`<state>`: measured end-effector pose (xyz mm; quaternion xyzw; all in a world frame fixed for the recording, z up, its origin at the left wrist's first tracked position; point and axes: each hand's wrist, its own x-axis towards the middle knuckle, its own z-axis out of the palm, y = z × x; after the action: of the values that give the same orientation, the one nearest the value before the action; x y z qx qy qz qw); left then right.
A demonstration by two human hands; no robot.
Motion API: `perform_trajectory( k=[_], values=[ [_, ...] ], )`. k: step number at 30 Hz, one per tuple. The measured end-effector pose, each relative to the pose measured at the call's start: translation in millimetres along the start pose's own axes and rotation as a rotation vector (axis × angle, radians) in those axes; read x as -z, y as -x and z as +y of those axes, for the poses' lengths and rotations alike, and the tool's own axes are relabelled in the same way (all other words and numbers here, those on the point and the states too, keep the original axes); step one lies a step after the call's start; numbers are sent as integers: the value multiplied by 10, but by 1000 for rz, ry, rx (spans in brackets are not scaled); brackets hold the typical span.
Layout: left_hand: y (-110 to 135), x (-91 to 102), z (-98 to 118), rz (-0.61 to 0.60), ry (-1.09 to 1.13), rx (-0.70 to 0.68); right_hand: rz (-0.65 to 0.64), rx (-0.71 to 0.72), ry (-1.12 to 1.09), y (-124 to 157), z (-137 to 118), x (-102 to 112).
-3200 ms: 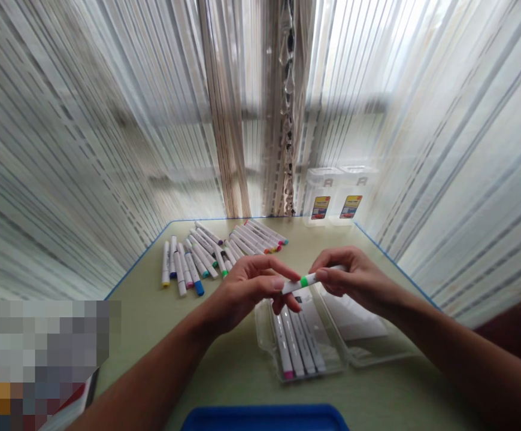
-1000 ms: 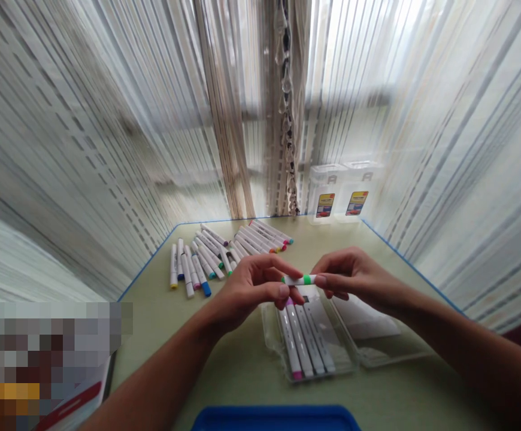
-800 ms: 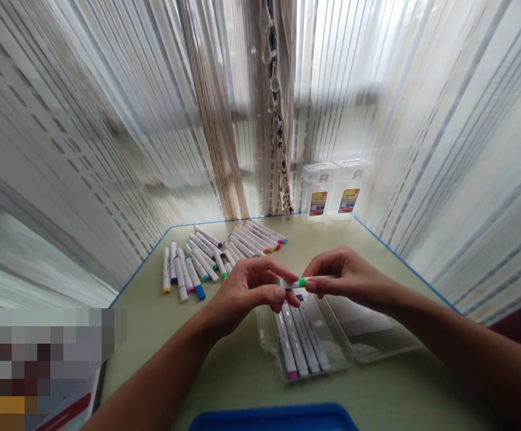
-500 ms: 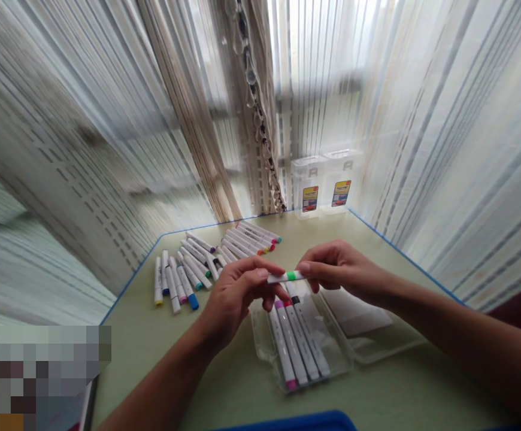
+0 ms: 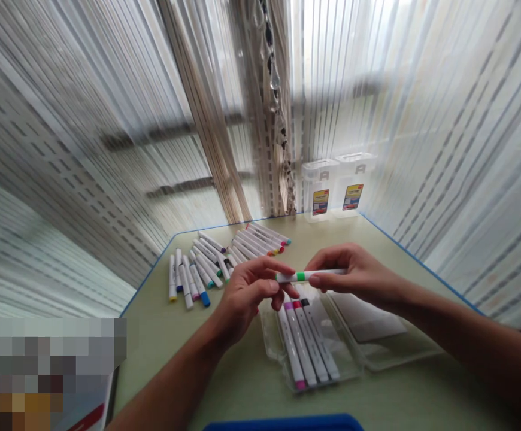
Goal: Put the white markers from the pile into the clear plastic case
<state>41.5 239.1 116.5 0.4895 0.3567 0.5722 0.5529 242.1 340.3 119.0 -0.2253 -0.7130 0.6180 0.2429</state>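
Observation:
Both of my hands pinch one white marker with a green band [image 5: 297,276], held level above the table. My left hand [image 5: 248,294] grips its left end and my right hand [image 5: 354,274] its right end. Just below them an open clear plastic case [image 5: 273,347] lies on the pale green table [image 5: 206,365]; three markers [image 5: 308,346] lie side by side in its left half. Its lid half [image 5: 390,344] lies flat to the right.
Several loose markers [image 5: 215,260] lie spread at the far left of the table. Two clear boxes with labels [image 5: 338,185] stand at the back by striped curtains. A blue object [image 5: 278,423] lies at the near edge. A blurred patch covers the lower left.
My hands have kept hold of the green-banded marker and turned it slightly between the fingers. The camera has swung a little, shifting the whole scene.

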Motion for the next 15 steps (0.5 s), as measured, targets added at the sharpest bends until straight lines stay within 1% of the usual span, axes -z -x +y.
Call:
perform_trajectory(
  k=[4,8,15],
  values=[
    [6,5,-3,-23,-24,-12,-8,-8,-5,5,0,2],
    [8,-5,6,-25,12,5,-14,-20,19,20,-26,-1],
    [-15,30,-56,-7,74,74,-10,-18,121,26,-75,-32]
  ],
)
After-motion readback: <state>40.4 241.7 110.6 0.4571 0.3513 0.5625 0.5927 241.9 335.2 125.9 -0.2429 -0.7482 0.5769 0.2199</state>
